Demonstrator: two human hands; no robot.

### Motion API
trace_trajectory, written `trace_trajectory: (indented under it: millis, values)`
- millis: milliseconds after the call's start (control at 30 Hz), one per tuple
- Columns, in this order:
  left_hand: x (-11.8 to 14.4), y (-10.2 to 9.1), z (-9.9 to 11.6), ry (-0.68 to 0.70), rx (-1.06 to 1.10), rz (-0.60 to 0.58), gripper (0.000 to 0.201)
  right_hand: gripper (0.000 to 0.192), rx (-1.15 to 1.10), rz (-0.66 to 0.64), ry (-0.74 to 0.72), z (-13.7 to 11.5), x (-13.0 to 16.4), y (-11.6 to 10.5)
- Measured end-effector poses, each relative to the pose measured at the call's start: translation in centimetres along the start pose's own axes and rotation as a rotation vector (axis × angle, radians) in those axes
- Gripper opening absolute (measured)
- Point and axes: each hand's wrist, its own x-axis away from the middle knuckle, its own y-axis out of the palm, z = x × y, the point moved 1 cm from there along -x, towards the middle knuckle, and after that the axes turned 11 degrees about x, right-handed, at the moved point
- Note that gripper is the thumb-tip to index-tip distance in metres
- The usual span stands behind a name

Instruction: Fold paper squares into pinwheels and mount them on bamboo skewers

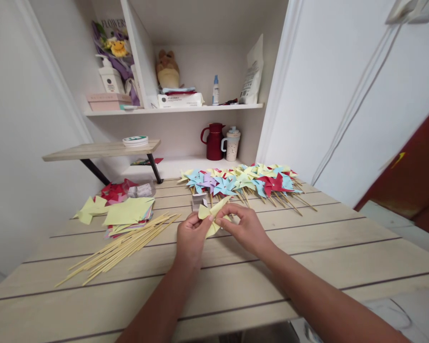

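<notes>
Between my two hands, above the middle of the table, is a pale yellow paper pinwheel with folded blades. My left hand grips it from the left, thumb near its centre. From the right, my right hand pinches the paper close to the centre; whether a pin sits in that pinch I cannot make out. A small grey box stands just behind the pinwheel, partly covered by it. Thin wooden sticks lie in a loose bundle to the left of my left hand.
Behind my hands lie many finished pinwheels on sticks. At left are stacked paper sheets, a folded yellow piece, red paper pieces and a clear plastic box. A small raised shelf, red jug and cup stand farther back.
</notes>
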Motion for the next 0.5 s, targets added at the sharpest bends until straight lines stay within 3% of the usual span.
trace_trajectory:
  millis: [167, 500]
  values:
    - [-0.1, -0.11, -0.12, 0.026, -0.03, 0.015, 0.024, 0.008, 0.012, 0.047, 0.062, -0.02, 0.14, 0.23]
    - [-0.09, 0.15, 0.05, 0.057, -0.009, 0.021, 0.023, 0.006, 0.019, 0.178, -0.045, 0.14, 0.2, 0.78]
